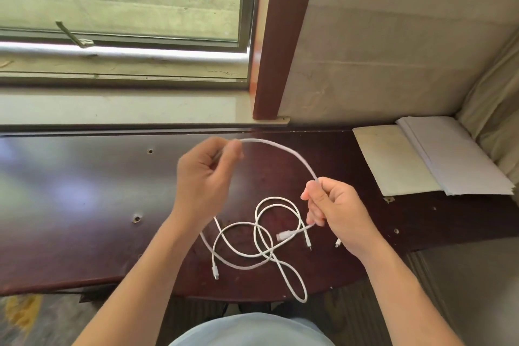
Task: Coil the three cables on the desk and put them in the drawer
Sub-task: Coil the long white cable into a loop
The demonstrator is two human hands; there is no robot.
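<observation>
A white cable (292,153) arches in the air between my two hands above the dark wooden desk (84,205). My left hand (205,177) pinches one part of it near the desk's back edge. My right hand (334,211) grips the same cable lower down, and its plug end (283,235) sticks out to the left below my fingers. More white cable (247,244) lies in loose tangled loops on the desk under my hands, and one loop (295,284) hangs over the front edge. How many cables form the tangle I cannot tell. No drawer is in view.
A stack of white paper (455,154) and a cream sheet (393,160) lie at the desk's right back corner. A window sill (126,108) and a wall run behind the desk. Small holes (136,218) dot the desktop.
</observation>
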